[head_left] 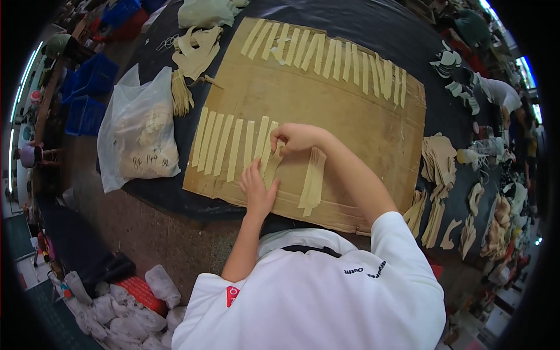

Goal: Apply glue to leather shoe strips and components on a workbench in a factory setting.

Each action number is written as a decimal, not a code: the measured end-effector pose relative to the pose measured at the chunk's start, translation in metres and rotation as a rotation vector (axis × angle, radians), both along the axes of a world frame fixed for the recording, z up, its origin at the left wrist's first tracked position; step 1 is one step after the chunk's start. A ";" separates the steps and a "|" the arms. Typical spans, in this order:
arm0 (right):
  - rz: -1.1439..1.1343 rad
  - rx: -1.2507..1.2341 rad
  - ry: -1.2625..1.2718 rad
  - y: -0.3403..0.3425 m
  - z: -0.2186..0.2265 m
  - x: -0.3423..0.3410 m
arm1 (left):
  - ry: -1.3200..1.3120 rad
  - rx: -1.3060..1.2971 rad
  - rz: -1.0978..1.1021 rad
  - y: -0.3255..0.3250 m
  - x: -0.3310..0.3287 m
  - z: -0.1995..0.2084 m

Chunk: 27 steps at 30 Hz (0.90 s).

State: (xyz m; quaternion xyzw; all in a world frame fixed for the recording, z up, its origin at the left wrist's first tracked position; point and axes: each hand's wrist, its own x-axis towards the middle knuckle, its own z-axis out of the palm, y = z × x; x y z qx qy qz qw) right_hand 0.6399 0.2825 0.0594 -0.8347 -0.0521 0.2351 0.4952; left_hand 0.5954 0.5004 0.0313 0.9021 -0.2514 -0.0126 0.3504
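Rm: busy workroom w/ blue crates [87, 116] well L of the cardboard [350, 116] & a co-worker in white [503, 93] well R of it.
Table: dark-covered table [160, 195], under cardboard & showing on all sides of it.
Cardboard: big brown sheet, lying flat, creased nr its near edge.
Bag: clear plastic bag [143, 131], pale stuff inside, just L of cardboard.
Cut pcs: stacks of beige pcs [437, 157], just R of cardboard.
Far row: pale strips [329, 58] side by side along cardboard's far edge.
Near row: similar strips [223, 146], L near part of cardboard.
Pile: overlapping strips [314, 189], cardboard's near edge, by R forearm.
L hand: left hand [257, 189] over cardboard's near part, thumb apart from fingers, at strip's lower end; can't tell if gripping.
R hand: right hand [297, 139] over cardboard's mid, thumb & finger pinching strip's top.
Held strip: one pale, bent strip [273, 165], over cardboard at near row's R end.
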 end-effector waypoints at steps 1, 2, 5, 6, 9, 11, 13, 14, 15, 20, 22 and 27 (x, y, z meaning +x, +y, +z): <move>0.071 0.028 0.028 0.002 0.004 -0.001 | 0.001 0.000 0.004 -0.002 0.006 -0.003; 0.075 0.028 0.029 0.002 0.003 -0.001 | 0.266 -0.120 -0.074 -0.002 0.013 -0.008; 0.016 0.112 -0.012 -0.001 0.004 0.002 | 0.686 -0.369 -0.103 0.002 0.018 -0.027; -0.085 0.116 0.010 -0.005 -0.003 0.004 | 0.851 -0.491 -0.062 0.001 0.017 -0.027; -0.258 0.064 -0.041 -0.008 -0.025 0.008 | 0.932 -0.531 0.022 0.002 0.014 -0.025; -0.326 0.011 -0.113 -0.004 -0.038 0.011 | 0.786 -0.442 0.103 -0.001 0.014 -0.022; -0.416 -0.122 -0.145 0.003 -0.048 0.017 | 0.638 -0.354 0.186 -0.002 0.016 -0.022; -0.412 -0.119 -0.146 0.009 -0.054 0.019 | 0.441 -0.119 0.154 -0.002 0.019 -0.023; -0.515 -0.319 -0.342 0.014 -0.065 0.018 | 0.244 0.114 0.116 -0.003 0.020 -0.023; -0.622 -0.465 -0.426 0.015 -0.080 0.025 | 0.128 0.334 0.130 -0.010 0.013 -0.018; -0.428 -0.310 -0.126 0.012 -0.071 0.029 | 0.121 0.358 0.129 -0.010 0.013 -0.018; -0.239 -0.092 -0.057 0.009 -0.036 0.023 | 0.029 0.029 0.020 -0.008 0.026 -0.027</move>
